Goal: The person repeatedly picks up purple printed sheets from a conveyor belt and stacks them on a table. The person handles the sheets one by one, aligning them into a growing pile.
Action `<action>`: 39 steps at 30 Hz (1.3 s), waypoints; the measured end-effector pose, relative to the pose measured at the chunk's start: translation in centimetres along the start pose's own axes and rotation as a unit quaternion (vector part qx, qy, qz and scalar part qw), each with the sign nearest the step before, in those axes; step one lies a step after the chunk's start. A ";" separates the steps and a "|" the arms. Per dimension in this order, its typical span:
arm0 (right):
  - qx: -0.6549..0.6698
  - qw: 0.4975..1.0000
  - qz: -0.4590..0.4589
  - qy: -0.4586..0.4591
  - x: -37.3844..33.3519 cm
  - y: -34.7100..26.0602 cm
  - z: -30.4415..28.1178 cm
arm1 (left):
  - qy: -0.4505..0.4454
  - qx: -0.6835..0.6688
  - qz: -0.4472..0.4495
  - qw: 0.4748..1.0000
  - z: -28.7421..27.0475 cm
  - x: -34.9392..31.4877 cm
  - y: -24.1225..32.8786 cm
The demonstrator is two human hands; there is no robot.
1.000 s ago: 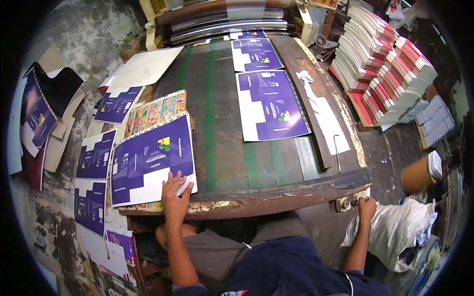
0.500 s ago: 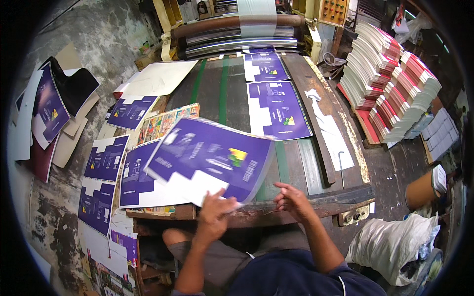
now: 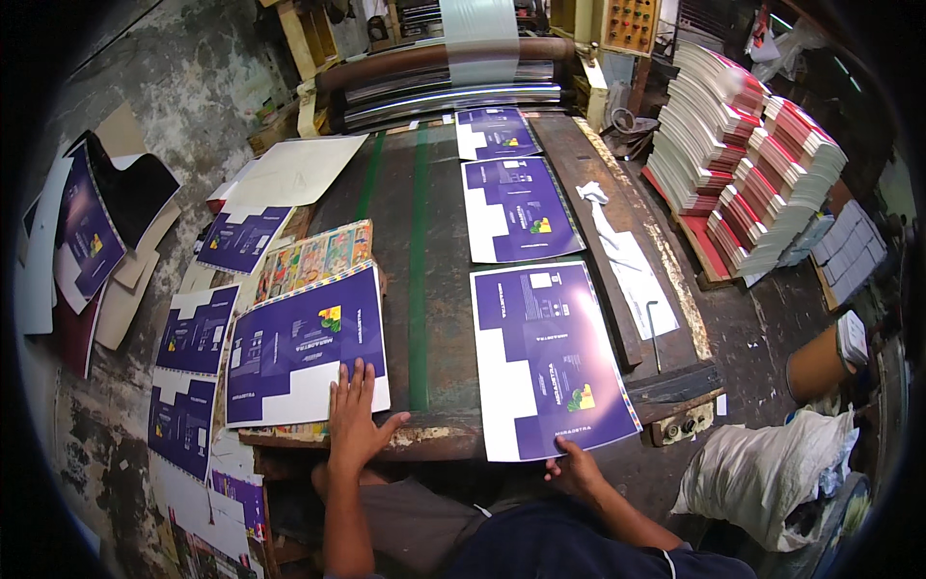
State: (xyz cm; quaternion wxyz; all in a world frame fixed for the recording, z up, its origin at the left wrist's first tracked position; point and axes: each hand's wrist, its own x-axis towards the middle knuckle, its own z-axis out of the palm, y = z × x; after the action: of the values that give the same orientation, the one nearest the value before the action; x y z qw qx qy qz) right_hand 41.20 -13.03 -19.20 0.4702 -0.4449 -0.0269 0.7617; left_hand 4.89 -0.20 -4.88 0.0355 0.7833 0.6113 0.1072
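Note:
My right hand (image 3: 579,470) pinches the near edge of a purple-and-white printed sheet (image 3: 540,338), thumb on top and fingers beneath. That sheet lies along the machine's feed table, its near end jutting past the front edge. Beyond it, a second printed sheet (image 3: 526,217) and a third printed sheet (image 3: 497,130) lie in line toward the rollers. My left hand (image 3: 357,420) is open, fingers stretched over the lower right corner of a pile of the same printed sheets (image 3: 299,338). How many sheets the pile holds I cannot tell.
Metal rollers (image 3: 453,95) span the far end, with clear film (image 3: 479,43) above. A dark bar (image 3: 610,280) and a bent metal rod (image 3: 654,333) lie along the right. Tall red-and-white stacks (image 3: 709,135) stand farther right. A white sack (image 3: 767,478) sits near right.
The sheet lifted over the pile by my left hand now lies on the feed table at the right, gripped by my right hand. My left hand has moved onto the pile.

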 end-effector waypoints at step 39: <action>-0.119 0.978 -0.074 -0.153 4.4 -6.7 8.0 | -0.022 -0.271 0.178 0.946 1.4 -3.0 6.8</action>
State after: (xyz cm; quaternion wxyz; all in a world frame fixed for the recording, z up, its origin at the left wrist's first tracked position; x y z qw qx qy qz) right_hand 39.48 -3.08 -14.14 0.4592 -0.3725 -0.2225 0.7751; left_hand 10.93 -4.72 -5.34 0.2400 0.8425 0.4087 0.2562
